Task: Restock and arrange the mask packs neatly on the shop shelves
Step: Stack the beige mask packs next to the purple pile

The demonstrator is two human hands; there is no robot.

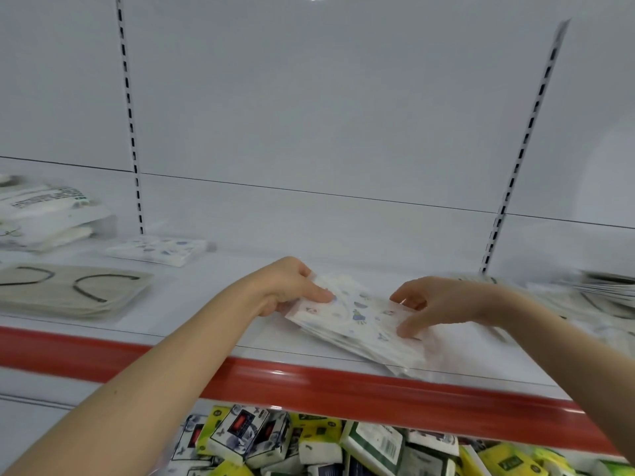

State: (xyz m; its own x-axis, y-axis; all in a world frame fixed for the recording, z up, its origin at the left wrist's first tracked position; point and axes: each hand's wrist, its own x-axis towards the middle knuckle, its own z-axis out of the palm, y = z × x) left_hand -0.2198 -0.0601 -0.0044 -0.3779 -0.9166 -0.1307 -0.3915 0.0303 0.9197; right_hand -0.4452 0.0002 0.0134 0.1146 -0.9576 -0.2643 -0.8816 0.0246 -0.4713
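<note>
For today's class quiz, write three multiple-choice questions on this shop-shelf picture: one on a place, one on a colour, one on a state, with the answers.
1. Where do the tissue packs lie?
A. below the shelf
B. on the shelf
C. on a hook

2. What colour is the shelf's edge strip?
A. blue
B. green
C. red

3. The printed mask packs are:
A. hanging up
B. held at both ends
C. lying untouched

Answers:
1 A: they show under the edge strip.
2 C: it runs red along the front.
3 B: the left hand and right hand grip the stack's ends.
</note>
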